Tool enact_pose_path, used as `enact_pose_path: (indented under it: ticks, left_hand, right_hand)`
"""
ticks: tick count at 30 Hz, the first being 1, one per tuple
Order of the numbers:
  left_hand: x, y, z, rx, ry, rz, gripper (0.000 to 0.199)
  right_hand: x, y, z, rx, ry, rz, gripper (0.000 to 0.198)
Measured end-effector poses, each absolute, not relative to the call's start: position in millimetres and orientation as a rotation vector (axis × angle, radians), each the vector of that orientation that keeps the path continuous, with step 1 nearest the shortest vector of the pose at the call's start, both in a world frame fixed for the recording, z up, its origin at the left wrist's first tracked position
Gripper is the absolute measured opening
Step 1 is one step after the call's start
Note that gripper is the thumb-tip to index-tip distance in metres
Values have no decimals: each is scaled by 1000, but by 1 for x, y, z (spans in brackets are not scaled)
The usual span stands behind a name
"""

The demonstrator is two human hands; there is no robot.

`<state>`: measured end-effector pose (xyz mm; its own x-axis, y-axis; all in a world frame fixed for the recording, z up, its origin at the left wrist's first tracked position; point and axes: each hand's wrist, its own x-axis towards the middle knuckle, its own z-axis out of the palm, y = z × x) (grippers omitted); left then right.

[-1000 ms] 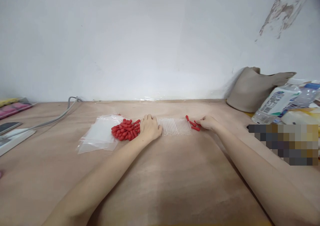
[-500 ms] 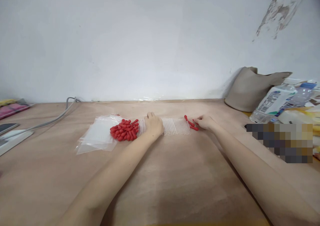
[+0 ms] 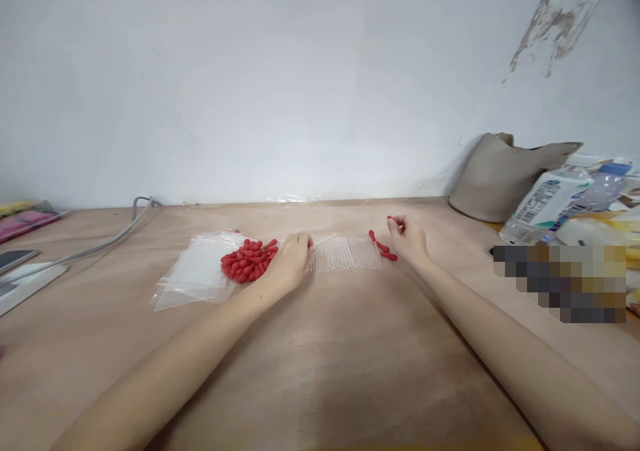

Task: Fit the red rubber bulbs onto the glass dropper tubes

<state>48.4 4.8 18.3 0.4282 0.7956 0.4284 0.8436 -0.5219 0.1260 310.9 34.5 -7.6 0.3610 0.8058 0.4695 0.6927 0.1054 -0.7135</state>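
My left hand [image 3: 294, 259] pinches a thin clear tube [image 3: 327, 241], which sticks out to the right from its fingertips. Under and beside that hand lies a row of clear tubes [image 3: 350, 254], set side by side on the table. A heap of red rubber bulbs [image 3: 245, 262], like those on droppers, sits just left of my left hand. Closed at the fingertips, my right hand [image 3: 409, 238] holds a small red rubber bulb [image 3: 389, 218], mostly hidden by the fingers. A few more loose red bulbs [image 3: 383, 246] lie between the tube row and my right hand.
Clear plastic bags [image 3: 193, 271] lie partly under the heap. On the left are a grey cable [image 3: 110, 238], a white flat object [image 3: 35, 281] and a phone [image 3: 15, 259]. A beige bag-like container [image 3: 487, 178] and plastic bottles [image 3: 547, 201] stand at right. A wall [image 3: 320, 91] rises behind.
My left hand has shifted left and lifted one clear tube at an angle off the row. My right hand has risen slightly from beside the loose bulbs with a red bulb in its fingertips.
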Motion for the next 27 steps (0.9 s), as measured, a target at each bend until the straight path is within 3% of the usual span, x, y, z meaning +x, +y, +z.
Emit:
enact_pose_path:
  ticks: [10,27]
  left_hand:
    - [8,-21,-23,-2801,-991,-954,29]
    - [11,-24,-22,-2895,-967,-1017,26]
  right_hand:
    - [243,-24,-30,-938,-1917,179,21]
    - [238,-40,-20,-837,-2062,286,19]
